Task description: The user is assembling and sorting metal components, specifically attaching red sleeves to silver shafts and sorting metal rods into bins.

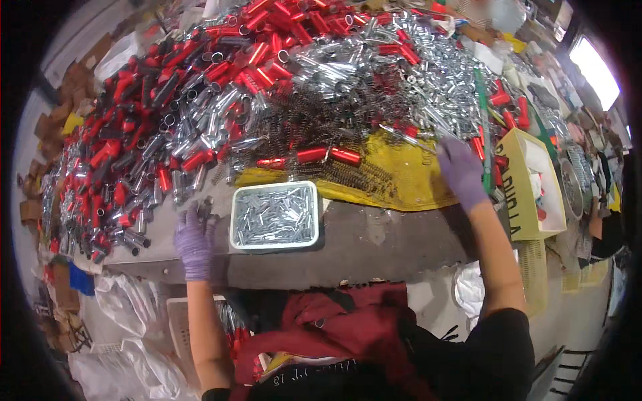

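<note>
Two gloved hands show mostly their backs; fingertips are hidden, so I cannot tell whether the left hand (194, 246) or right hand (461, 175) grips anything. The grey worktable (374, 250) carries a yellow sheet (414, 177) and heaped metal parts (441, 73); a bright panel (595, 72) glows upper right. Between the hands, nearer the left, a white tray (274, 246) holds short, slim silvery pins (275, 215).

Wears a purple knitted left glove (194, 247), a matching right glove (461, 174), a black top (498, 344) with short sleeves, a creased dark red garment (321, 337) loosely across the front, and, beside it, black cloth (321, 389) bearing small white markings (348, 365).
</note>
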Available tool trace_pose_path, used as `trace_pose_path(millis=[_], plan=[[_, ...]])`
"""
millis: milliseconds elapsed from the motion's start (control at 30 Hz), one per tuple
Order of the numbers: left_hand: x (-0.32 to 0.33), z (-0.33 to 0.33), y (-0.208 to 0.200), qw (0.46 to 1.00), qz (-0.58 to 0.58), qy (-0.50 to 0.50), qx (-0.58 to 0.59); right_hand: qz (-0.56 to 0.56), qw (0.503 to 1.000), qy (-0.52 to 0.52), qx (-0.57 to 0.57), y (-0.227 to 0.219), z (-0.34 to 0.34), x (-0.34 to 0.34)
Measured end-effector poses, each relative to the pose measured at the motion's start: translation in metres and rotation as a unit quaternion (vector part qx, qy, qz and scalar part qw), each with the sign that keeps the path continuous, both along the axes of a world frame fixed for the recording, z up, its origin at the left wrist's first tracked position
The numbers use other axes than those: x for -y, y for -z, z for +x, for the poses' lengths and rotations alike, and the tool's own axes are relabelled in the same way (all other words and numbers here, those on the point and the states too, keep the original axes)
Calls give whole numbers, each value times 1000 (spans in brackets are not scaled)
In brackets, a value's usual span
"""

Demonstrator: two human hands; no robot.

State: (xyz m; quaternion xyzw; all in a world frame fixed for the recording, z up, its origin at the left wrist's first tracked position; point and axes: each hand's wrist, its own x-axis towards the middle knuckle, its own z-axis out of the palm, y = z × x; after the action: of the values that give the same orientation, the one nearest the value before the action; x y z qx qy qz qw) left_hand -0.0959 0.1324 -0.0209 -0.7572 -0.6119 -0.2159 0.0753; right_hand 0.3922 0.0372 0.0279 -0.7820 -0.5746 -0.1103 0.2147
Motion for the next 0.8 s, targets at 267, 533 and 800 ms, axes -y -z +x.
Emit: trace_pose_path(millis=[267,533,800], plan=[[17,-1,22,999,24,-13,31,-76,982,117,126,49,78,-48],[78,34,-2,981,49,59,176,-23,989,45,136,47,90,-28],[119,54,5,966,40,119,227,-75,989,80,103,61,64,-19]])
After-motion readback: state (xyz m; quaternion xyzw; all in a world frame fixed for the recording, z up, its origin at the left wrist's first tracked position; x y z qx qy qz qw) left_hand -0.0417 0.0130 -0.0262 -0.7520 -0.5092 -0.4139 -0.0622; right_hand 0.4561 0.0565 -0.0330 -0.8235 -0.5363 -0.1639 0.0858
